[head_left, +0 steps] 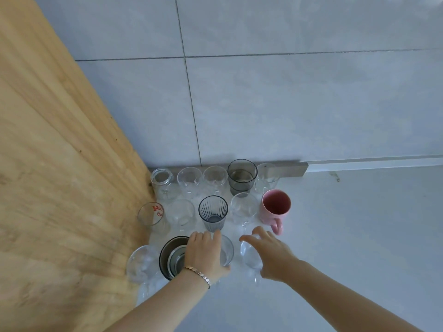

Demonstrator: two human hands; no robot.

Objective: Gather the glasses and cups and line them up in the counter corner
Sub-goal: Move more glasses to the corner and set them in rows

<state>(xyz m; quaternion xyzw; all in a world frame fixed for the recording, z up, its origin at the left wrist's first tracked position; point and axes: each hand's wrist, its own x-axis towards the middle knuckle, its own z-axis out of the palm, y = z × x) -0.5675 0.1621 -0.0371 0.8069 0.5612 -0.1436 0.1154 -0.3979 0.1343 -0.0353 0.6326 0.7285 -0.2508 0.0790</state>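
Clear glasses (190, 180) in rows; pink mug (275, 207) at right.

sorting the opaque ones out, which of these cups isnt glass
The pink mug, at the right end of the middle row. It is opaque with a handle toward the person, while the cups around it are clear or smoky see-through glass.

Clear glass tumblers (190, 180), a matt pink ceramic mug (275, 207), grainy wood panel (60, 164) at my left, glossy pale surface (359, 236).
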